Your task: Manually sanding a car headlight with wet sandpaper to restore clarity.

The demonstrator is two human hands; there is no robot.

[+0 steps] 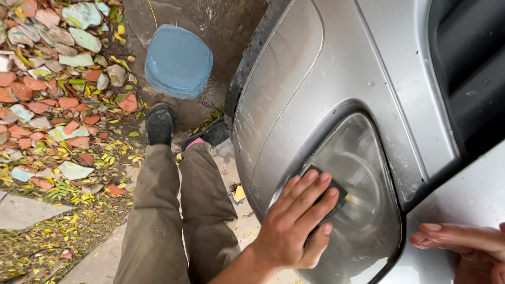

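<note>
A silver car [336, 68] fills the right of the scene, its cloudy headlight [357, 210] low and near. On the far left lies paving of broken tiles [47, 79] strewn with yellow leaves, and a blue bucket [179, 60] stands beyond the person's black shoes [159, 123]. The left hand [294, 226] lies flat, fingers spread, pressing a small dark pad [336, 197] against the headlight's near edge. The right hand [463, 244] rests open on the silver panel at the right of the lamp, grasping nothing.
</note>
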